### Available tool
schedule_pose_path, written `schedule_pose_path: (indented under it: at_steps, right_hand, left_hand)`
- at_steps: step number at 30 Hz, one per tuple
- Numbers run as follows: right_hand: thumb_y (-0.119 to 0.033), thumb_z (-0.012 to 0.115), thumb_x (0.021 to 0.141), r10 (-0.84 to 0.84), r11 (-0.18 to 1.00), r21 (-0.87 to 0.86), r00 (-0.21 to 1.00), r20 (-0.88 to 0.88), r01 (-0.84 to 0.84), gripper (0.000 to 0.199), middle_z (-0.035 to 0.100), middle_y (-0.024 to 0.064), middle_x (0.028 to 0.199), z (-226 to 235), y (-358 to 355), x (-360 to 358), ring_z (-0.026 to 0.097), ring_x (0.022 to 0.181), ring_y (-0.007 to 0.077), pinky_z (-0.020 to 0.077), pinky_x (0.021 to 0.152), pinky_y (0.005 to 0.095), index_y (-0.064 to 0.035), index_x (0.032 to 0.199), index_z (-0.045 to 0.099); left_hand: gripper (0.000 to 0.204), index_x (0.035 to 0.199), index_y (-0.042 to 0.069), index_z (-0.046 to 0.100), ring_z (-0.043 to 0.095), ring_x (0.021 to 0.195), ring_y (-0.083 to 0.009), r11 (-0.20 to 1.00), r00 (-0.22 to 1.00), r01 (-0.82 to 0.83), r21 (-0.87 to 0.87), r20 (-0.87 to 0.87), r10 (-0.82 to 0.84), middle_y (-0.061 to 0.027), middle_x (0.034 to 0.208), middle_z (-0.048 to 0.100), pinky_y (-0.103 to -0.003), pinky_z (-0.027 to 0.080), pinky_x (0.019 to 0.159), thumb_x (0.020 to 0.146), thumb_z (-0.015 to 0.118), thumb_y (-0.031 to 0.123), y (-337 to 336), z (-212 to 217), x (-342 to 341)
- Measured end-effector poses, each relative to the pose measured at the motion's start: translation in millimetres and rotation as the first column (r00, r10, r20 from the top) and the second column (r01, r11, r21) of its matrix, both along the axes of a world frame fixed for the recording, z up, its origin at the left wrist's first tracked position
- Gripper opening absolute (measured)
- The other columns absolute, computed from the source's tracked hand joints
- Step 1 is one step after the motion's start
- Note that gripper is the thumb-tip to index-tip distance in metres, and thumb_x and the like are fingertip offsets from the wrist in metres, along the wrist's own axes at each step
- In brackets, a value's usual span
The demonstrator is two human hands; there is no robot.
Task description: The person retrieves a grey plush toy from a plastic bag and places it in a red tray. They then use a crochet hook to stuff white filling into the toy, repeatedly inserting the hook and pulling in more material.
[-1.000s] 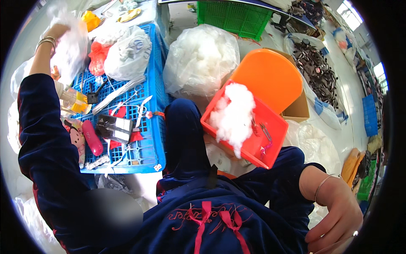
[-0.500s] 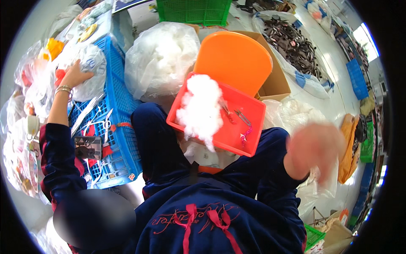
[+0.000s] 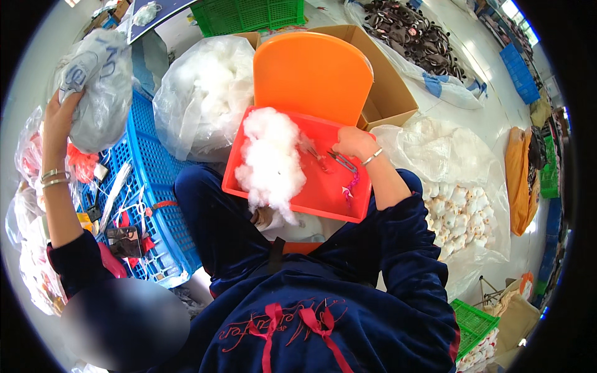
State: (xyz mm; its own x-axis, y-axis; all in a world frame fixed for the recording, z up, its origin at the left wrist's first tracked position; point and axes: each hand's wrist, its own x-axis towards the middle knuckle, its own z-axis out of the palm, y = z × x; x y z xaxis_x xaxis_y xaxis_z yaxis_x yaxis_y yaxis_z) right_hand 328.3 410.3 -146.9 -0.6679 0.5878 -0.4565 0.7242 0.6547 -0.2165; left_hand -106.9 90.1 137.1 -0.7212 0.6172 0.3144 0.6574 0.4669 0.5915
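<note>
My left hand (image 3: 61, 121) is closed on a crumpled clear plastic bag (image 3: 104, 93), raised over the blue basket's far end. On my lap lies a red tray (image 3: 320, 193) with a heap of white stuffing (image 3: 270, 155) on its left side, partly hanging over the near rim. My right hand (image 3: 356, 143) is curled at the tray's far right corner, its fingertips beside a pair of thread snips (image 3: 343, 161). What its fingers hold, if anything, is hidden. A pink cord (image 3: 349, 186) lies by the snips, and a slender tool (image 3: 313, 149) lies near the stuffing.
The blue basket (image 3: 149, 205) at my left holds a phone (image 3: 124, 241), strips and red scraps. Ahead stand a bag of stuffing (image 3: 205, 93), an orange stool (image 3: 311, 74), a cardboard box (image 3: 392, 99) and a green crate (image 3: 249, 13). Small white pieces (image 3: 457, 214) fill a bag at right.
My left hand has lifted the plastic bag up from the basket. My right hand has swung in from the right side to the tray's corner. The view has shifted a little.
</note>
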Motion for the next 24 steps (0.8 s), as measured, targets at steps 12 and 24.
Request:
schedule_pose_path:
  at_steps: [12,24]
  right_hand:
    - [-0.027,0.056,0.085,-0.007,0.999,0.043,0.953,-0.303,0.021,0.03,0.069,0.0236,0.097,-68.8,-4.7,12.8,0.068,0.094,0.0358,0.0544,0.078,0.0461,-0.0023,0.096,0.071]
    - [-0.013,0.062,0.093,-0.292,0.852,-0.479,0.569,-0.769,-0.21,0.014,0.055,-0.0067,0.074,158.4,-102.1,-53.3,0.045,0.061,0.0035,0.0368,0.051,0.0224,-0.0009,0.086,0.064]
  left_hand:
    - [0.042,0.115,0.002,0.064,0.067,0.098,-0.0256,0.824,0.736,0.567,0.007,0.445,-0.51,-0.0153,0.105,0.069,-0.036,0.051,0.087,0.079,0.076,0.021,97.4,-144.5,256.9]
    - [0.044,0.115,0.011,0.058,0.063,0.1,-0.0345,0.862,0.809,0.498,0.099,0.305,-0.503,-0.0149,0.111,0.059,-0.043,0.051,0.087,0.078,0.071,0.03,91.2,-309.3,300.4]
